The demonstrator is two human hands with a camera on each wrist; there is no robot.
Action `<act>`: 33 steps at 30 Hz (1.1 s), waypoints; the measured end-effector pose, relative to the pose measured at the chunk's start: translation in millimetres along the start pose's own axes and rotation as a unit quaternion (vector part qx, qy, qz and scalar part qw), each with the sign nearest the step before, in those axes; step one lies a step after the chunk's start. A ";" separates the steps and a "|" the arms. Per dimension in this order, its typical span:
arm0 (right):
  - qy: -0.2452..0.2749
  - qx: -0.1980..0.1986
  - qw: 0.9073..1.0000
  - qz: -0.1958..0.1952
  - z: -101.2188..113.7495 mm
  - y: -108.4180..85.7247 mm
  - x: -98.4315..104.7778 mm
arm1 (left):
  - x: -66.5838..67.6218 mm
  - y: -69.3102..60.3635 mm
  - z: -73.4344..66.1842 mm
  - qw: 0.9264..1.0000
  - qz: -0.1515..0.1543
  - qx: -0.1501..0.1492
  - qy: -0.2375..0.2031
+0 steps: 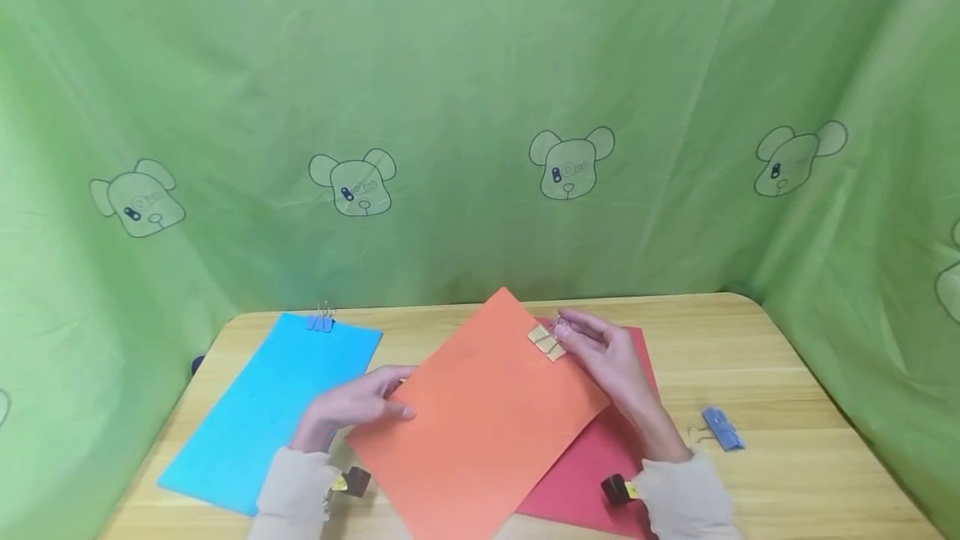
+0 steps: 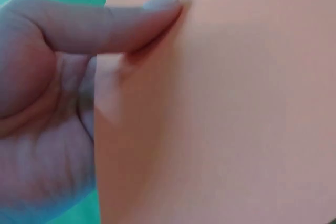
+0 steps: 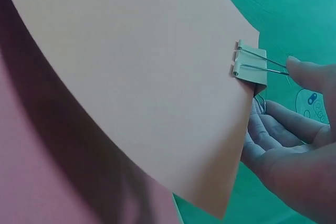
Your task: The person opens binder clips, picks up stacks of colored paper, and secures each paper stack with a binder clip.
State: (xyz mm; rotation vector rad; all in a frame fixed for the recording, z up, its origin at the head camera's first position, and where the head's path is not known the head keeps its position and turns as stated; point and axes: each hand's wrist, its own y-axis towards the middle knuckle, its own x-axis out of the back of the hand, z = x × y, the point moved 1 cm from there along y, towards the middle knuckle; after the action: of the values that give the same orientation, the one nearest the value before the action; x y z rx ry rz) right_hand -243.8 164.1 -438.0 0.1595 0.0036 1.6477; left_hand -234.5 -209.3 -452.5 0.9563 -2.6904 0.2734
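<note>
An orange sheet of paper (image 1: pixel 480 415) is held up at a tilt above the table. My left hand (image 1: pixel 363 398) pinches its left edge, the thumb (image 2: pixel 110 27) on the front face and the other fingers mostly hidden behind. A pale yellow binder clip (image 1: pixel 547 342) sits on the sheet's upper right edge. In the right wrist view, the clip (image 3: pixel 252 64) straddles that edge with its wire handles spread apart. My right hand (image 1: pixel 611 361) holds these handles, thumb on one and fingers at the other.
A red sheet (image 1: pixel 592 473) lies under the orange one on the wooden table (image 1: pixel 787 373). To the left lies a blue sheet (image 1: pixel 262 407) with a blue binder clip (image 1: pixel 320 322) on its top edge. Another blue binder clip (image 1: pixel 723 428) lies loose at right. Green curtains (image 1: pixel 465 65) surround the table.
</note>
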 end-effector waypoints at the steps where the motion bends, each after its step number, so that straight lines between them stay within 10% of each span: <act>1: -0.001 0.002 1.000 0.000 0.6 0.3 0.2 | -1.1 1.6 -0.1 1.000 -0.003 -0.001 0.002; 17: -0.084 0.056 0.994 0.037 2.3 -5.0 -30.6 | -18.8 9.7 -4.8 0.990 -0.094 0.095 0.054; 33: -0.103 0.093 0.987 0.081 -2.2 -4.6 -23.0 | -19.3 8.2 -8.7 0.971 -0.212 0.105 0.039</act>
State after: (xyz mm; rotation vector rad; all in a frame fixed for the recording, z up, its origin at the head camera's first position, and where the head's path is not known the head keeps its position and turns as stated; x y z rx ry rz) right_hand -237.7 141.9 -442.9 0.4838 -0.0129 1.7851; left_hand -223.7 -189.4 -451.0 1.5153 -2.3404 0.4980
